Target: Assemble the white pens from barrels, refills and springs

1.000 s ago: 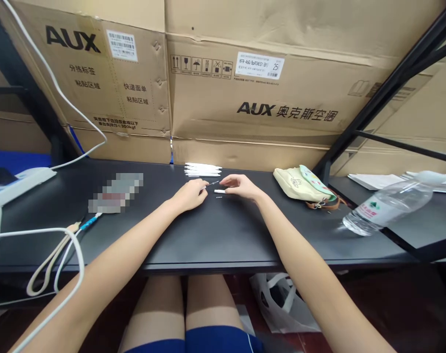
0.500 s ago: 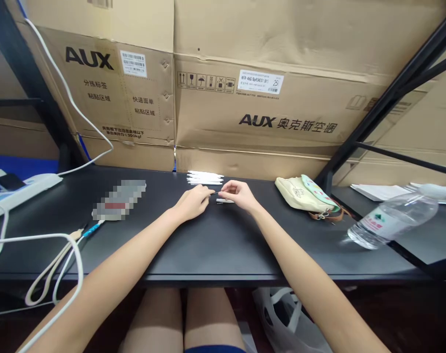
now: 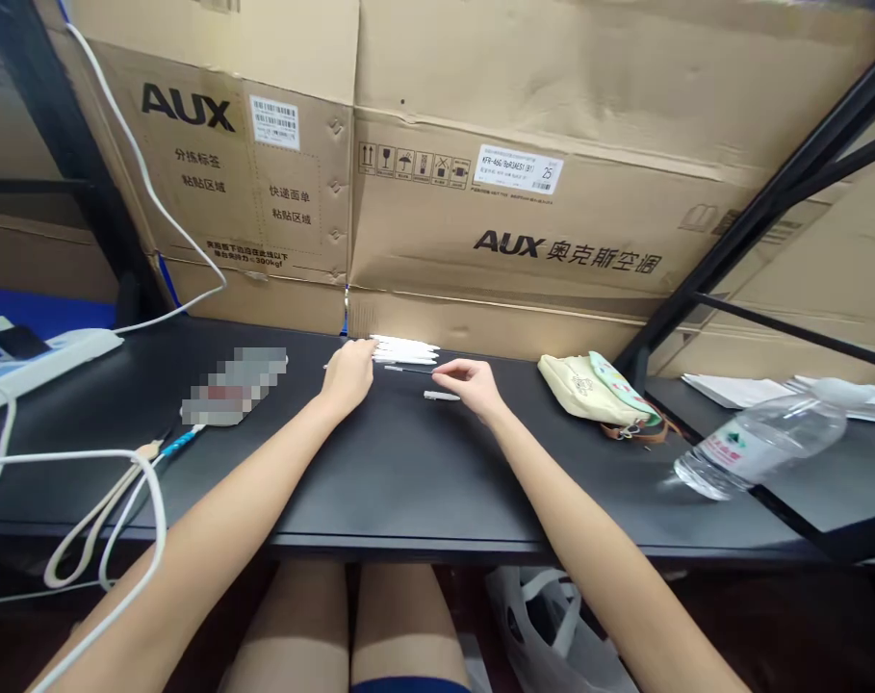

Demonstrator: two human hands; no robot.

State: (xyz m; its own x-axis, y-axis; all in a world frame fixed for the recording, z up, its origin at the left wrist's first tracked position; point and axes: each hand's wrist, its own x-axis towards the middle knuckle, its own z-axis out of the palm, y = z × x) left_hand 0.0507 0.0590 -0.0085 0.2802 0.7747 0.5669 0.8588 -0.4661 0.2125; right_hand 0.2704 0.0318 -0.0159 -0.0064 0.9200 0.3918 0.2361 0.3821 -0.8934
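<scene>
My left hand [image 3: 348, 372] rests knuckles-up on the black desk [image 3: 408, 472], fingers curled over the left end of a small pile of white pens [image 3: 408, 348]. A thin pale tip sticks out to the left of this hand; what it grips is hidden. A thin pen refill [image 3: 406, 368] lies loose on the desk between my hands. My right hand [image 3: 473, 385] hovers low with fingers stretched left toward the refill's end, holding nothing. A short white pen piece [image 3: 441, 396] lies just under its thumb.
Large AUX cardboard boxes [image 3: 524, 192] wall off the back of the desk. A cream pouch [image 3: 588, 385] and a lying water bottle [image 3: 761, 438] are at the right beside a black shelf frame [image 3: 755, 207]. White cables [image 3: 119, 500], a power strip [image 3: 47, 351] and a blurred object [image 3: 235, 383] are at the left.
Both hands held the thin refill between them; now it lies on the desk. My left hand has moved back and left to the pen pile. The right hand has let go.
</scene>
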